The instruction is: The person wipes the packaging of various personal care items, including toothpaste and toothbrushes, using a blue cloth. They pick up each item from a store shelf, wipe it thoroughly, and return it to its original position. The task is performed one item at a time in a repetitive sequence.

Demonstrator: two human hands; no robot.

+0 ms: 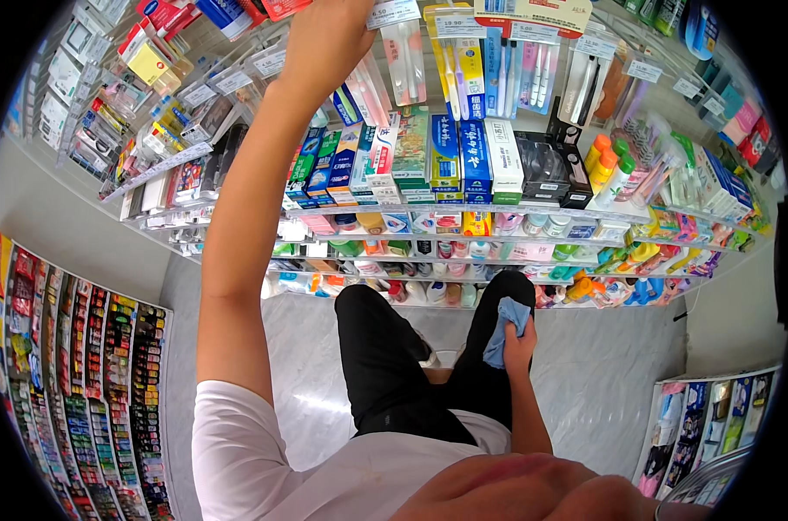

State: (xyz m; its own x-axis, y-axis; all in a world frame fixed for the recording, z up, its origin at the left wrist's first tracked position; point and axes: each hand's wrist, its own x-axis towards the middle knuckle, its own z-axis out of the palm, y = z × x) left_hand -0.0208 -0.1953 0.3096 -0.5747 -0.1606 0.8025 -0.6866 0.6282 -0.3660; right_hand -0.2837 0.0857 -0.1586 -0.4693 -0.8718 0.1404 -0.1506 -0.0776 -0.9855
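Note:
My left arm reaches up to the top of the view, and my left hand [332,42] is cut off by the upper edge, so its fingers are hidden. Beside it hang packaged toothbrushes [404,62] on hooks with price tags [394,13]. A red package [283,8] shows just left of the hand. Down at my right knee, my right hand [521,345] grips a crumpled blue cloth [505,332], which rests against the black trouser leg. Below the hanging brushes stands a row of toothpaste boxes [475,159] on a clear-edged shelf [394,208].
Lower shelves [433,251] packed with bottles and boxes run close in front of my knees. Orange- and green-capped bottles [606,169] stand at the right of the toothpaste. Another stocked rack [88,365] is at the left, and a smaller one [700,430] is at the lower right.

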